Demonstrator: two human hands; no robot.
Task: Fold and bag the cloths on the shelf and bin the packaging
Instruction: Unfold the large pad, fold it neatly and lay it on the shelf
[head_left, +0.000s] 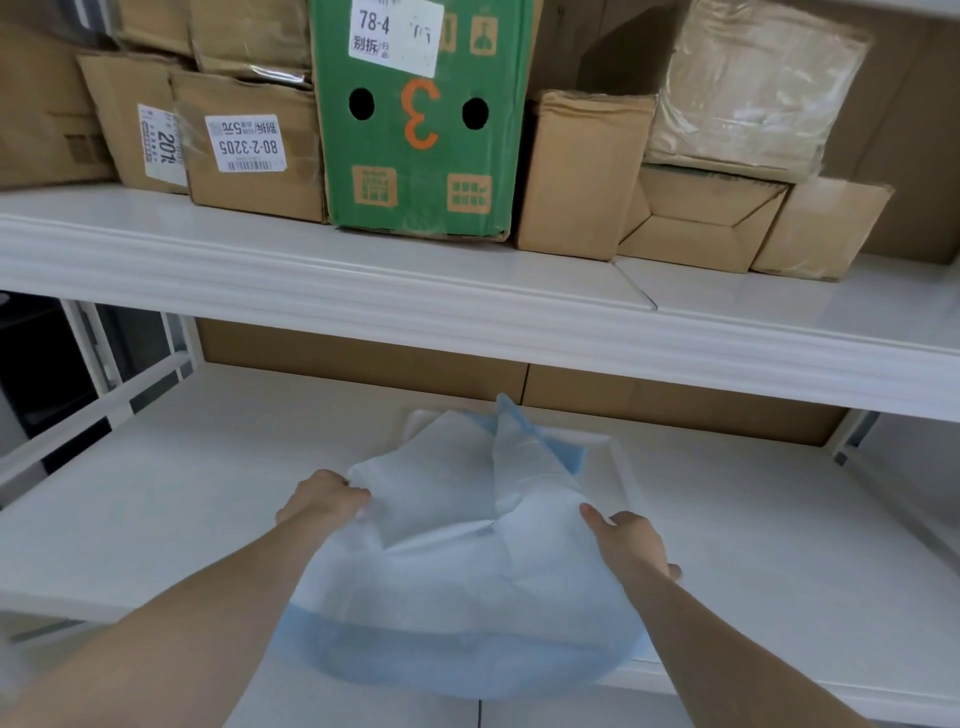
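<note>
A large white cloth with a pale blue border (457, 571) is lifted off the lower white shelf (182, 493), sagging over the shelf's front edge. My left hand (322, 499) grips its left edge with curled fingers. My right hand (631, 540) pinches its right edge, thumb on top. A raised fold of the cloth points upward behind my hands. Under it lies a white tray (613, 457), mostly hidden by the cloth.
The upper shelf (311, 270) carries several brown cardboard boxes (249, 150) and a green box marked 3 (421, 119). More brown cardboard (649, 400) lines the back of the lower shelf. A white shelf frame (104, 374) stands at the left.
</note>
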